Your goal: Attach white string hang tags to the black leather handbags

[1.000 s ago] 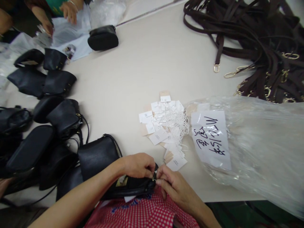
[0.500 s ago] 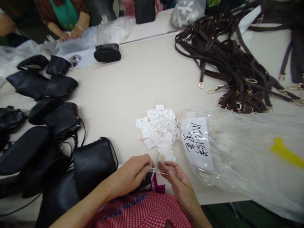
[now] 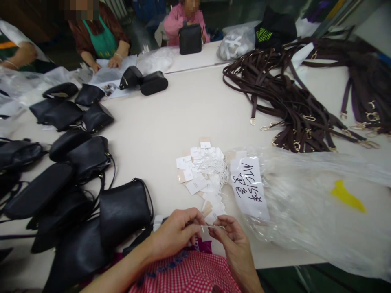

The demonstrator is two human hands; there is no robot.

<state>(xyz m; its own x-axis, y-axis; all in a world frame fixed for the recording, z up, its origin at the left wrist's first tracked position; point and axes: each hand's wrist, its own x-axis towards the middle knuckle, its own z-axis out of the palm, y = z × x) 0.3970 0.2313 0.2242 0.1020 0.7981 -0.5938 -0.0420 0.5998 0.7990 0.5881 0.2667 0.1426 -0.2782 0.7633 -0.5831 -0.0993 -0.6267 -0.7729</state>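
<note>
Close to my body, my left hand (image 3: 182, 231) and my right hand (image 3: 232, 235) pinch a thin white string (image 3: 210, 226), which runs between their fingertips. Whatever hangs from the string is hidden by my fingers. Just beyond them lies a heap of white and beige hang tags (image 3: 198, 184) with white strings (image 3: 218, 169) tangled on its right side. A black handbag (image 3: 124, 213) stands left of my left hand. Behind my left wrist a white object (image 3: 158, 221) shows in part.
More black bags (image 3: 88, 156) crowd the left side. A clear plastic bag (image 3: 299, 203) with a handwritten paper label (image 3: 249, 187) lies right. Dark brown straps (image 3: 284, 89) with gold clasps are piled behind it. Co-workers, one in a green apron (image 3: 102, 38), sit across the table (image 3: 171, 130).
The view has tilted up and shows more of the far side. My hands have drawn slightly closer together on the string. Another black bag now stands beside the one at the back.
</note>
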